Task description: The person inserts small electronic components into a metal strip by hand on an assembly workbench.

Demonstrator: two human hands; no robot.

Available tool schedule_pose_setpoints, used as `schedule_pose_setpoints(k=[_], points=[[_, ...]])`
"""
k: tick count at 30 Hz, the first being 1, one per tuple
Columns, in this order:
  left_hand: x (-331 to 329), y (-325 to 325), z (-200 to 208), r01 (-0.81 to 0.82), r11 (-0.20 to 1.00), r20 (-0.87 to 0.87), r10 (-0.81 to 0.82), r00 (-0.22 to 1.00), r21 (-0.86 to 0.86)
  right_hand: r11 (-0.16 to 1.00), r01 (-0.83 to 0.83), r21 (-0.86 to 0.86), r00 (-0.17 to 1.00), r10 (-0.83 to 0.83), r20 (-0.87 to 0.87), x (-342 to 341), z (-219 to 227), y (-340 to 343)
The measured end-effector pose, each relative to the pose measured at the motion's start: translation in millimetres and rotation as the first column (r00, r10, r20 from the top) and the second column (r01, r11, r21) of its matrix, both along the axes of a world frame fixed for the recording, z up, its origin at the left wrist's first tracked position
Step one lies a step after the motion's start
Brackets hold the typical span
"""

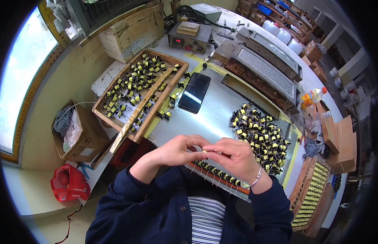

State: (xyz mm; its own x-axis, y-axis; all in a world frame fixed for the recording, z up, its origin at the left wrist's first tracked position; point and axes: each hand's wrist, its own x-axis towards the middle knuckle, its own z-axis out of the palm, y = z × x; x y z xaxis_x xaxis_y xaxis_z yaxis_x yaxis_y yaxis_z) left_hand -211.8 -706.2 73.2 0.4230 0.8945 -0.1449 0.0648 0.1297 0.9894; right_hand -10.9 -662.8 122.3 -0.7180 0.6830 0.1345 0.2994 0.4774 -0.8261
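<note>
My left hand and my right hand meet at the table's near edge, fingertips pinched together. Between them shows a small bit of yellow, apparently a small coil mostly covered by the fingers. Just below my hands, a row of black-and-yellow coils is lined up along a strip, their thin wire leads pointing toward me. A heap of loose coils with wire leads lies to the right of my hands on the metal sheet.
At left, a divided wooden tray holds more coils. A black phone lies beside it. Behind are a control box with a red display and long metal plates. A rack of coils stands right; a cardboard box is left.
</note>
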Motion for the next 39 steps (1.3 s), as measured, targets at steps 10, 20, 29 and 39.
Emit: schedule_pose_setpoints(k=[10,20,29,39], points=[[13.8,3.1,-4.8,-0.065,0.552,-0.321,0.572,0.755,0.831,0.928,0.205,0.311,0.978,-0.205,-0.035,-14.1,-16.5,-5.5],[-3.4,4.2,-23.8,-0.272,0.848,-0.225,0.405,0.886,0.455,0.731,-0.023,0.682,0.988,-0.088,0.128,-22.9,-21.1,-15.0],[-53.9,-11.3,-57.3,0.043,0.848,-0.503,0.271,0.820,0.528,0.808,0.227,0.544,0.883,-0.406,0.235,49.1,-13.3,24.7],[14.5,-20.0,-61.7,0.189,0.846,-0.527,0.122,0.841,0.498,0.824,-0.092,0.559,0.762,-0.303,0.572,103.1,-69.1,25.6]])
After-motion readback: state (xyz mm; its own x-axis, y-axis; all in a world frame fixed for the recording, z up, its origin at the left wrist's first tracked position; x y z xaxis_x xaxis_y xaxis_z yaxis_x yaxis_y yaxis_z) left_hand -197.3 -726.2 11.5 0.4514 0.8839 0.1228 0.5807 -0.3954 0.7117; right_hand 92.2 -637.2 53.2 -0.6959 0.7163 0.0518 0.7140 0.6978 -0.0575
